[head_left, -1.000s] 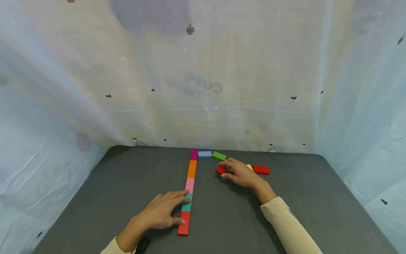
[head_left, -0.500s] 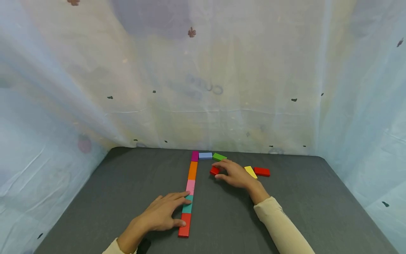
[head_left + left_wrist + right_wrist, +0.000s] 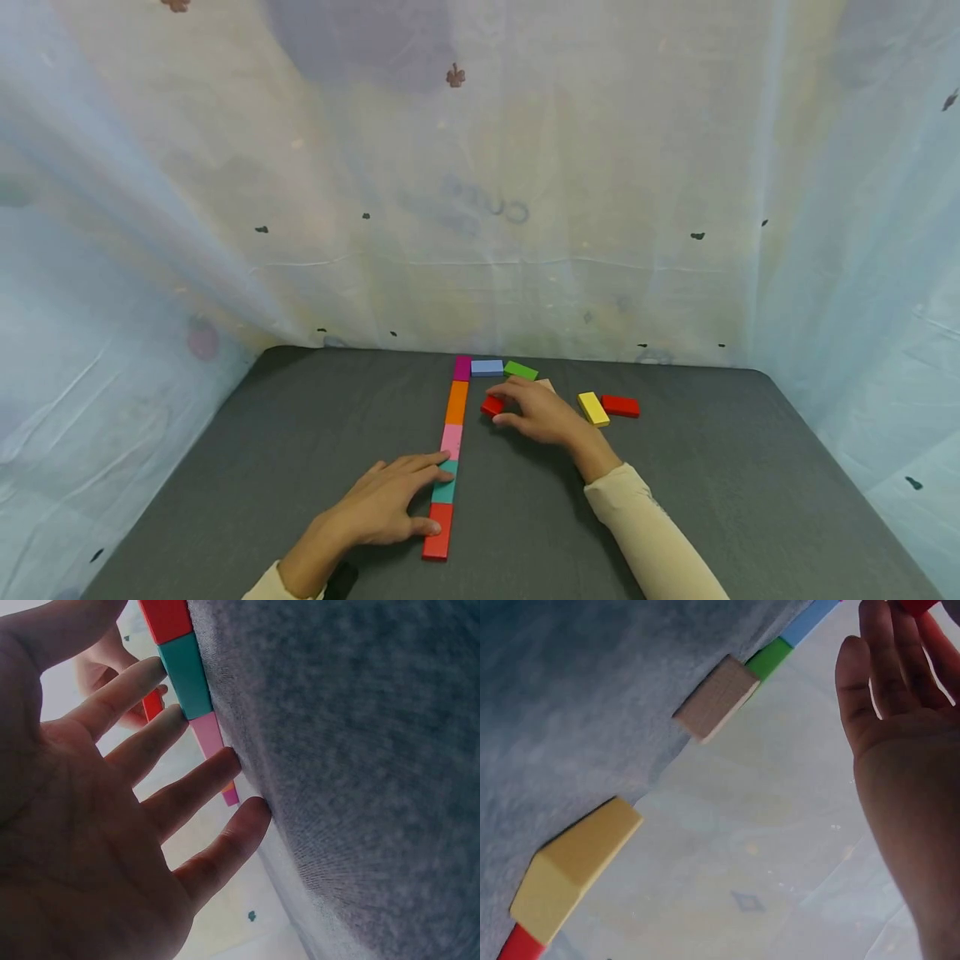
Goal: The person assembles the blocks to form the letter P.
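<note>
My right hand pinches a red block between thumb and fingers, just right of a straight row of coloured blocks. In the right wrist view only an edge of that red block shows at the top. My left hand lies beside the row with fingers spread, thumb on the near red block and fingertips at the teal block and pink block. Farther up the row come an orange block and a magenta block.
From the row's far end a blue block and a green block lead right. A plain wooden block follows, partly behind my right hand in the head view. Beyond lie a yellow block and another red block. A pale curtain hangs behind the grey table.
My right hand has moved left with the red block, toward the row. The yellow block and part of the wooden block have come into sight. My left hand stays in place.
</note>
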The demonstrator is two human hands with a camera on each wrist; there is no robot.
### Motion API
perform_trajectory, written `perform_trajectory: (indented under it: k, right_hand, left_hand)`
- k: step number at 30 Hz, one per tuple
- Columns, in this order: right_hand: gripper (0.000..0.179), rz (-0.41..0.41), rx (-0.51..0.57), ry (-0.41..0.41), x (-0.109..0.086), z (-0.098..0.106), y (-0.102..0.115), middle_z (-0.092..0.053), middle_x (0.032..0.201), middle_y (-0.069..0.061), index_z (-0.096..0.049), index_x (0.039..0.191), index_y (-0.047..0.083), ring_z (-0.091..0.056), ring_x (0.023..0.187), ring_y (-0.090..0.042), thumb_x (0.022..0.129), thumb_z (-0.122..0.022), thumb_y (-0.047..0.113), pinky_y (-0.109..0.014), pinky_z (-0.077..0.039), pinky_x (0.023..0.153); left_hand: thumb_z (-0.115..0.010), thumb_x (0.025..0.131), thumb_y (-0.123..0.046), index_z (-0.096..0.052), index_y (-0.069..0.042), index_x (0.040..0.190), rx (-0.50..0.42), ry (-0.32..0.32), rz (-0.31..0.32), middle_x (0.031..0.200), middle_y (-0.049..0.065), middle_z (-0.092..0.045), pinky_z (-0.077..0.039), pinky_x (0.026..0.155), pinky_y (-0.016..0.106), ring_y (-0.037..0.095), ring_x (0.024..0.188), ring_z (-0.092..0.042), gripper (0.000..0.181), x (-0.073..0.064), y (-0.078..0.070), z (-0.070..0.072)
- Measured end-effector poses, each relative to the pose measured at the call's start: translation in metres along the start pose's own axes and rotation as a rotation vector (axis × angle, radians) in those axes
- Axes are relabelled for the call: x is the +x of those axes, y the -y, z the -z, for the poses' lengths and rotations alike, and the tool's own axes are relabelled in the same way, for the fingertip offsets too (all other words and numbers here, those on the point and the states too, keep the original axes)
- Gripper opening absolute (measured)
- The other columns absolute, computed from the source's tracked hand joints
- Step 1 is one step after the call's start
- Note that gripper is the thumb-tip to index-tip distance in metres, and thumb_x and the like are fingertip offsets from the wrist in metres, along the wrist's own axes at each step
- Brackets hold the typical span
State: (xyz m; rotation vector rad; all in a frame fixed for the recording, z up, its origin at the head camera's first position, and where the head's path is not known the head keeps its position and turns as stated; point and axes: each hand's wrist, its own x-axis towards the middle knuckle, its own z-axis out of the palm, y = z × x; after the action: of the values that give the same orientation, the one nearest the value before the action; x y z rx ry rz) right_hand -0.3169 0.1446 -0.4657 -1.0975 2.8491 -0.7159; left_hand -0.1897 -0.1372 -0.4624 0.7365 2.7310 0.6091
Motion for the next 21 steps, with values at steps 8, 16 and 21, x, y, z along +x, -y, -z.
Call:
perform_trajectory:
  k: [8, 16, 21]
  right_hand:
    - [0.048, 0.03, -0.007, 0.003, 0.009, -0.005, 0.009, -0.063, 0.117, 0.0, -0.06, 0.136, 0.015, -0.058, 0.094, -0.011, 0.094, -0.069, 0.035, -0.036, -0.054, 0.091]
    - [0.045, 0.054, -0.072, 0.065, 0.015, -0.01, 0.018, -0.064, 0.117, 0.0, -0.062, 0.134, 0.014, -0.058, 0.096, -0.012, 0.095, -0.068, 0.036, -0.035, -0.053, 0.092]
    - [0.045, 0.018, -0.111, 0.123, 0.016, -0.014, 0.018, -0.064, 0.116, 0.002, -0.062, 0.134, 0.018, -0.056, 0.095, -0.01, 0.095, -0.067, 0.04, -0.031, -0.052, 0.09]
  left_hand:
    - [-0.076, 0.082, -0.051, -0.059, -0.032, 0.135, 0.001, -0.003, -0.007, 0.158, -0.005, -0.041, -0.029, 0.105, 0.076, 0.028, 0.141, -0.043, 0.059, 0.0, 0.0, 0.001]
    - [-0.076, 0.083, -0.051, -0.058, -0.033, 0.136, -0.004, 0.006, 0.001, 0.158, -0.005, -0.04, -0.027, 0.105, 0.077, 0.029, 0.142, -0.042, 0.059, 0.0, 0.0, 0.001]
    - [-0.076, 0.083, -0.05, -0.058, -0.032, 0.136, 0.003, 0.002, -0.007, 0.158, -0.004, -0.04, -0.028, 0.105, 0.077, 0.029, 0.142, -0.041, 0.058, 0.0, 0.0, 0.001]
